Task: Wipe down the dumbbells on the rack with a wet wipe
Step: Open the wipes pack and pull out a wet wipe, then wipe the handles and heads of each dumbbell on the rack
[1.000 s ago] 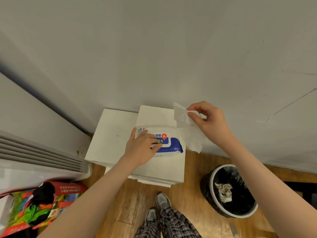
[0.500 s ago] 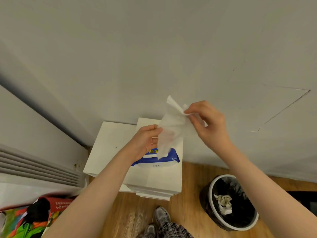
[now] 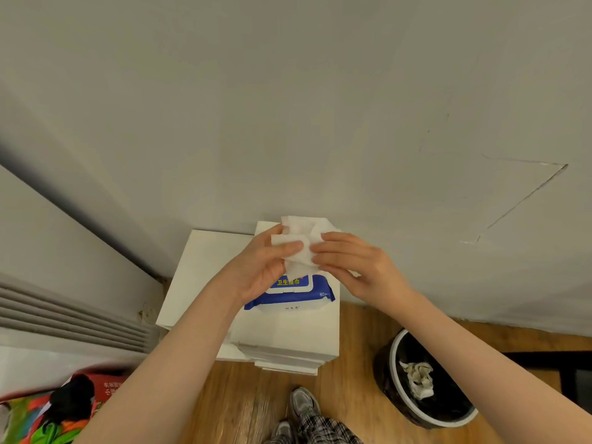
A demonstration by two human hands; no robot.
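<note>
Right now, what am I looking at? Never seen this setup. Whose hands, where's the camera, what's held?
There is no machine: a person wears one wide-angle camera on the head, looking forward and down, so their own arms come in from the bottom edge. The left hand and right hand both hold a white wet wipe between them, fingers curled on it. Below it, a blue and white wipe pack lies on a stack of white boxes against the wall. On the wooden floor to the right stands a black bin with crumpled paper inside; a colourful bag sits lower left. The person's shoes show at the bottom. No dumbbells or rack are in view.
</note>
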